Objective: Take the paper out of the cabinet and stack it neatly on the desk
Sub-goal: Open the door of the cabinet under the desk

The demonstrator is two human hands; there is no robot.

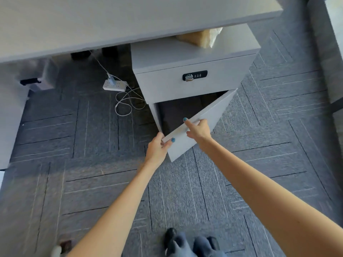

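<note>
A grey cabinet (185,58) stands under the edge of the grey desk (92,25). Its lower door (209,115) is swung partly open, hinged at the right, showing a dark inside where no paper can be seen. My left hand (157,149) grips the door's free left edge, thumb on the front face. My right hand (198,129) rests on the door's top edge, index finger stretched along it. The upper drawer (213,84) with a black combination lock (194,75) is closed.
A tan package in clear wrap (200,38) lies on top of the cabinet. A white power strip (115,85) with coiled white cable (126,102) sits on the grey carpet to the cabinet's left. My feet (191,242) show at the bottom.
</note>
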